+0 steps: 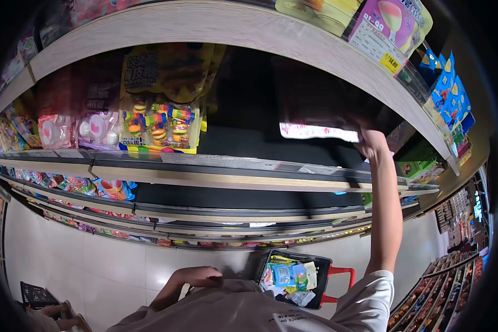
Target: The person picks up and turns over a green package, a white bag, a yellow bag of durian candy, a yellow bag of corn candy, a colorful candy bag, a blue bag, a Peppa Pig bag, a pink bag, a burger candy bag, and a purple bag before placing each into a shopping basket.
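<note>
My right hand (373,143) reaches onto the upper shelf, its fingers wrapped at the lower right corner of a flat package (318,131). The package has a white, pink-patterned lower edge; its upper part is dark in shadow. To its left, a yellow candy bag with small burgers (160,122) stands on the same shelf, beside a purple-and-white bag (98,124). My left hand (198,276) is low in front of my body, fingers curled; whether it holds anything is hidden.
A black basket (327,268) with red handles and packaged goods stands on the floor below. Shelf edges (249,173) cross in front. Blue bags (451,91) hang at right. A person's hand (55,310) is at lower left near a dark crate (36,295).
</note>
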`<act>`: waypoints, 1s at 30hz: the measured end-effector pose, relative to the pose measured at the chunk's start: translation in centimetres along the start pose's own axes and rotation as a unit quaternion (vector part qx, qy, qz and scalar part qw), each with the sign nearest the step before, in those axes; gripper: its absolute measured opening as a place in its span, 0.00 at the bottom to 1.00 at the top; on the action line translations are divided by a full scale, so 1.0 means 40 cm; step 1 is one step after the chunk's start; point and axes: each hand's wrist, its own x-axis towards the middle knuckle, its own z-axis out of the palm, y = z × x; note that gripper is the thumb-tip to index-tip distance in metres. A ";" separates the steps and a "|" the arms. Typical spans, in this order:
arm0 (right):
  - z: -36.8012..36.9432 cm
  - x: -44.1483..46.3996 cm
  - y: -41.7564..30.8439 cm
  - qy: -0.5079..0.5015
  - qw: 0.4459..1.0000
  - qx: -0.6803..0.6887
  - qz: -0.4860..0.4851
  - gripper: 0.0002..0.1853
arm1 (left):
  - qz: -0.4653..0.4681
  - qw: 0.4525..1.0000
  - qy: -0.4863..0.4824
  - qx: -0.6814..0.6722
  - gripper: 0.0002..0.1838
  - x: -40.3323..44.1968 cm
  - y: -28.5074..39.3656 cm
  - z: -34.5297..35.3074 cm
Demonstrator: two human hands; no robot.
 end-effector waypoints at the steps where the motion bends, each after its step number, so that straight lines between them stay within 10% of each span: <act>1: 0.027 -0.064 0.020 0.144 0.988 -0.052 0.021 0.12 | 0.001 1.000 -0.001 0.000 0.08 0.011 -0.014 -0.003; 7: 0.067 -0.416 0.300 0.096 0.983 0.089 -0.131 0.17 | 0.243 0.946 0.213 -0.004 0.06 0.094 0.134 -0.041; 11: 0.059 -0.564 0.478 0.137 0.979 0.100 -0.113 0.16 | 0.230 0.912 0.194 -0.277 0.44 0.176 0.314 -0.019; 16: 0.006 -0.703 0.553 0.160 0.977 -0.063 -0.128 0.16 | 0.171 0.907 0.335 -0.190 0.20 0.352 0.355 0.083; 21: -0.106 -0.840 0.454 0.277 0.793 -0.388 -0.380 0.21 | 0.145 0.850 0.310 -0.400 0.23 0.559 0.364 0.226; 24: -0.092 -0.910 0.379 0.026 0.793 -0.317 -0.520 0.13 | 0.084 0.773 0.191 -0.598 0.21 0.698 0.278 0.286; 25: -0.082 -0.928 0.362 -0.019 0.771 -0.299 -0.562 0.12 | 0.229 0.817 0.080 -0.524 0.21 0.748 0.156 0.306; 27: -0.077 -0.958 0.330 -0.041 0.819 -0.186 -0.542 0.12 | 0.150 0.820 0.228 -0.503 0.26 0.751 0.375 0.449; 30: -0.141 -1.006 0.366 -0.005 0.842 -0.171 -0.511 0.12 | 0.182 0.669 -0.045 -0.719 0.25 0.827 0.369 0.488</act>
